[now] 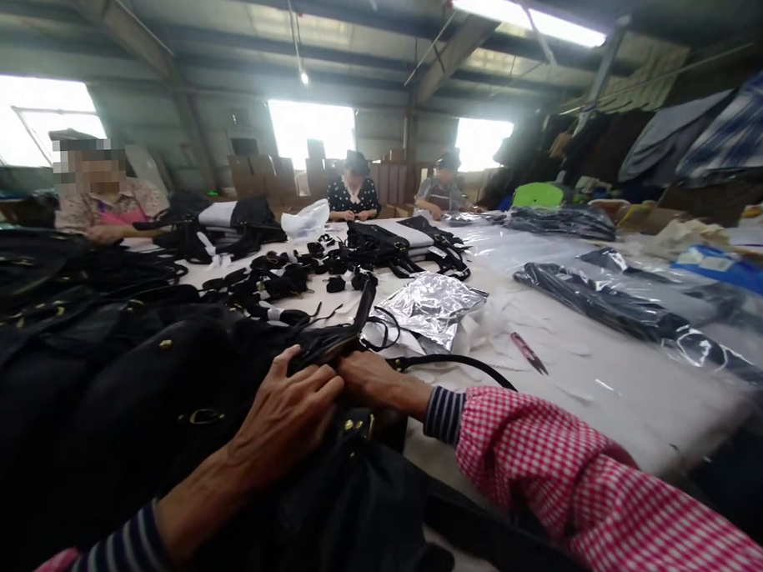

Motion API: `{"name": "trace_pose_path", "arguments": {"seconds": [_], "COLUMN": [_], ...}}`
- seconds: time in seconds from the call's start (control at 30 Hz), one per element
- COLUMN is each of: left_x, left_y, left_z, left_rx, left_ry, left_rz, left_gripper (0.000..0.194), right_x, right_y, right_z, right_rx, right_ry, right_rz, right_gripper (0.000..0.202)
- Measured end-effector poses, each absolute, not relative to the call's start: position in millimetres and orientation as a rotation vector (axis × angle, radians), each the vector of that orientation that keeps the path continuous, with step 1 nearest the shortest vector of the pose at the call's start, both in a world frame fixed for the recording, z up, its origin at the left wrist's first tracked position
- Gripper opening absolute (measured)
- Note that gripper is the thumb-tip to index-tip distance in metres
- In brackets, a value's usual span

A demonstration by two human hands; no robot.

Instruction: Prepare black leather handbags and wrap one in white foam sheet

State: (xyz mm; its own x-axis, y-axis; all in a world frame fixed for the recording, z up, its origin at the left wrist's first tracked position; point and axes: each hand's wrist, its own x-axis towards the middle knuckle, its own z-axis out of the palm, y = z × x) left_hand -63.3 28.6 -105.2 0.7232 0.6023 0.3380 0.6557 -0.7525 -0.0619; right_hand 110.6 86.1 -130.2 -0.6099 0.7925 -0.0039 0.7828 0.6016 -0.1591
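Observation:
A black bag [364, 495] with gold-coloured fittings lies right in front of me, its upper edge between my hands. My left hand [291, 406] is closed on that edge, fingers bent over the black material. Beside it, my right hand [372, 378] reaches to the bag's opening; its fingertips are hidden in the dark material, so their grip does not show. A thin black handle [459, 360] arches out to the right of my right wrist. More black bags [164, 352] are heaped on the left.
Across the white table [586, 404] lie red thread snips [527, 352], a crumpled silver sheet [435, 305], small black straps [274, 277] and plastic-wrapped black items [645, 310]. A stack of black bags [405, 239] stands farther back. Three people sit at the far side.

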Motion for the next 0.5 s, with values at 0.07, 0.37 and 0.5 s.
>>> {"name": "trace_pose_path", "arguments": {"seconds": [0.07, 0.37, 0.5], "left_x": [-64.7, -63.8, -58.6], "left_y": [28.6, 35.0, 38.5], "left_z": [-108.7, -108.6, -105.9], "left_rx": [-2.706, -2.729, -2.826], "left_ry": [-0.843, -1.084, -1.391], "left_rz": [-0.538, -0.332, -0.280], "left_gripper": [0.024, 0.014, 0.024], "right_x": [111.1, 139.7, 147.0], "right_y": [88.1, 101.6, 93.7], "right_z": [-132.3, -126.3, -127.2], "right_rx": [-1.294, -1.071, -1.147], "right_ry": [-2.745, -2.618, -2.409], "right_rz": [0.243, 0.537, 0.637], "right_gripper": [0.023, 0.013, 0.011]}}
